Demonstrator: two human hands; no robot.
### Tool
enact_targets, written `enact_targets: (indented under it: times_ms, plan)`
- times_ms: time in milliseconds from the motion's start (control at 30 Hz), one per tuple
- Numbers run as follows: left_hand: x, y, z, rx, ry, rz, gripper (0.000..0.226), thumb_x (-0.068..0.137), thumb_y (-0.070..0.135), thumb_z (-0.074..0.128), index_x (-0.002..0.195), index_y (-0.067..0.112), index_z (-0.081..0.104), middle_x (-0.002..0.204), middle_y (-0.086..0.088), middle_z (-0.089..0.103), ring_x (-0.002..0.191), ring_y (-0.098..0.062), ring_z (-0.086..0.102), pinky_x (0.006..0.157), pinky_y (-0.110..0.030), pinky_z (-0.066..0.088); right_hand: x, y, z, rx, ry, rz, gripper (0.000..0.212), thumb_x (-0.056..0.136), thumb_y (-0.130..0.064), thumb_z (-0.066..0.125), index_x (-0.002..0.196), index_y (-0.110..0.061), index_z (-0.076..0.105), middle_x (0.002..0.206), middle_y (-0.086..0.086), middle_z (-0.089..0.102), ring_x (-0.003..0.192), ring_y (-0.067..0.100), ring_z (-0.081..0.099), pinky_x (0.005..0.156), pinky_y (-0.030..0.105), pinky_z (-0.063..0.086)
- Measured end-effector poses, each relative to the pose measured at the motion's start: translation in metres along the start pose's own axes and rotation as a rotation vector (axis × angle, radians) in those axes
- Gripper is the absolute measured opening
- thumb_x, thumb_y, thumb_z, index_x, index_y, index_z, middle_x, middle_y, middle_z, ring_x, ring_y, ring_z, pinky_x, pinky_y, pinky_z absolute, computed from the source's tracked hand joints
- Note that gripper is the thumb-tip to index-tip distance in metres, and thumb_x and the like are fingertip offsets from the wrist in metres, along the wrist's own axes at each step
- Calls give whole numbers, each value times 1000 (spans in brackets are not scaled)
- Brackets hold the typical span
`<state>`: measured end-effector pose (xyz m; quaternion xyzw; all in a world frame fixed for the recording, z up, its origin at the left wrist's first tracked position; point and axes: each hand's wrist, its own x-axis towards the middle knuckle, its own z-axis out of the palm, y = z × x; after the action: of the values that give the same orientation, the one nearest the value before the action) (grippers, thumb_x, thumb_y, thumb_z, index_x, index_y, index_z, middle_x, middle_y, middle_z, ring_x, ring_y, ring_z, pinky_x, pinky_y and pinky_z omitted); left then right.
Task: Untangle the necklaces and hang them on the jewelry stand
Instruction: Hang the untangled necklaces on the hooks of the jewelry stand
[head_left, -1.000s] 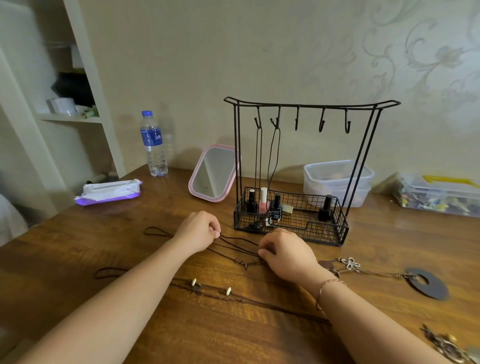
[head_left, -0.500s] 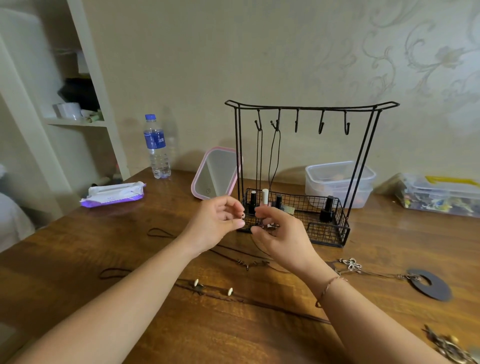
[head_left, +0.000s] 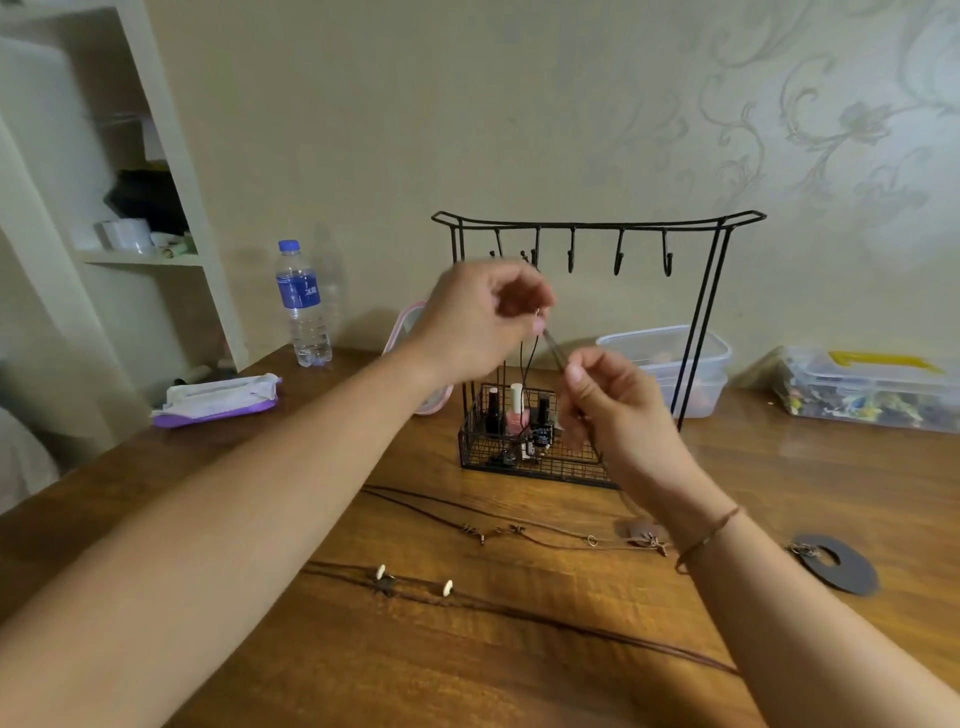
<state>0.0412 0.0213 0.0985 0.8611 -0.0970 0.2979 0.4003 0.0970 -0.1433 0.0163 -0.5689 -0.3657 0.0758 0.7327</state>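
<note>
A black wire jewelry stand with several hooks and a basket base stands at the back of the wooden table. Both hands are raised in front of the stand. My left hand pinches the upper end of a thin necklace cord. My right hand pinches the same cord lower down, stretched between the two. Dark cords hang from the stand's left hooks behind my left hand. Other cord necklaces lie on the table: one with small metal charms, one with two white beads, and a dark disc pendant.
Nail polish bottles stand in the stand's basket. A pink-rimmed mirror, water bottle and purple wipes pack are at the left. Clear plastic boxes sit behind at the right, a white shelf far left.
Both hands have risen from the table to hook height in front of the stand, lifting the thin cord, which is now stretched between them.
</note>
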Motion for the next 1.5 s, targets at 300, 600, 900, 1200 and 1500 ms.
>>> enact_targets:
  times_ms: [300, 600, 900, 1200, 1500]
  plan:
    - [63, 17, -11, -85, 309, 91, 34, 78, -9, 71, 79, 25, 65, 81, 3, 68, 76, -11, 64, 80, -29, 58, -1, 8, -56, -398, -117, 82, 20, 103, -14, 46, 85, -7, 53, 67, 5, 53, 60, 21, 48, 62, 33, 44]
    - [82, 33, -7, -54, 247, 87, 31, 84, -5, 66, 81, 25, 65, 80, 10, 65, 66, -6, 66, 77, -29, 59, 11, -15, -43, 23, -12, 193, 18, 97, -16, 53, 83, -11, 61, 89, 13, 64, 90, 26, 60, 85, 39, 46]
    - [83, 45, -8, -96, 157, 125, 25, 87, -8, 62, 86, 16, 64, 87, 1, 61, 60, -12, 68, 61, -23, 55, 49, -60, -14, -491, 141, 67, 35, 95, -38, 60, 75, -10, 65, 78, -5, 65, 83, 9, 58, 83, 32, 46]
    - [81, 35, -5, -11, -21, 115, 21, 86, -6, 68, 89, 15, 66, 88, 1, 65, 72, -13, 69, 68, -19, 53, 68, -76, -5, -285, 248, 18, 26, 98, -27, 59, 75, -15, 62, 64, 0, 54, 57, 13, 49, 56, 29, 46]
    - [81, 17, 8, 366, 14, 198, 14, 86, 3, 70, 93, 15, 73, 82, 12, 60, 67, 8, 53, 66, -2, 37, 81, -36, -3, -756, 368, -68, 24, 99, -28, 55, 96, -9, 70, 69, 6, 64, 57, 27, 63, 61, 43, 58]
